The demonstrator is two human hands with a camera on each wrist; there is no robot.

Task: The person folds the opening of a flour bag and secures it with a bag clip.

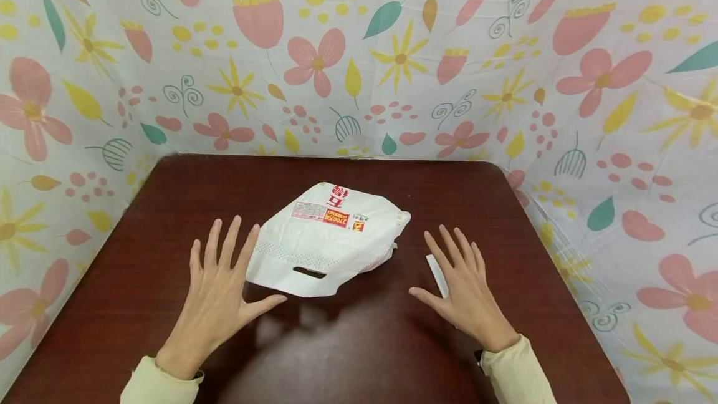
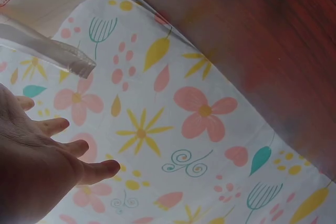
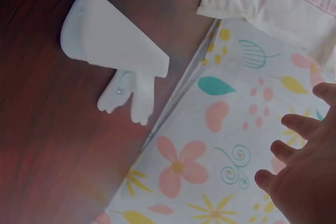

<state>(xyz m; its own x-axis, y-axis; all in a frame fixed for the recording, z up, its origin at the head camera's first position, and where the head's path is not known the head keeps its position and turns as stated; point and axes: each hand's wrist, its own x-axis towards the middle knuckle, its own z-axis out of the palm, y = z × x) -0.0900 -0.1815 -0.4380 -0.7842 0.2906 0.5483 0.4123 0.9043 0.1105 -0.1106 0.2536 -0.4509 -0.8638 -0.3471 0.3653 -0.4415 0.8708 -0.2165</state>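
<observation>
A white plastic bag point(image 1: 314, 235) with red and yellow print and a cut-out handle slot lies on the table, its handle end toward me. My left hand point(image 1: 215, 295) is spread open left of the bag's near corner and holds nothing. My right hand point(image 1: 465, 292) is also spread, to the right of the bag, with nothing in its fingers. Partly hidden behind that hand is a white plastic thing point(image 1: 437, 274). The right wrist view shows this wedge-shaped white piece point(image 3: 113, 35) more fully, with two short legs whose ends are notched.
The dark reddish-brown table point(image 1: 359, 341) has rounded far corners. A flower-patterned white cloth point(image 1: 359, 80) hangs as a wall behind it and along both sides.
</observation>
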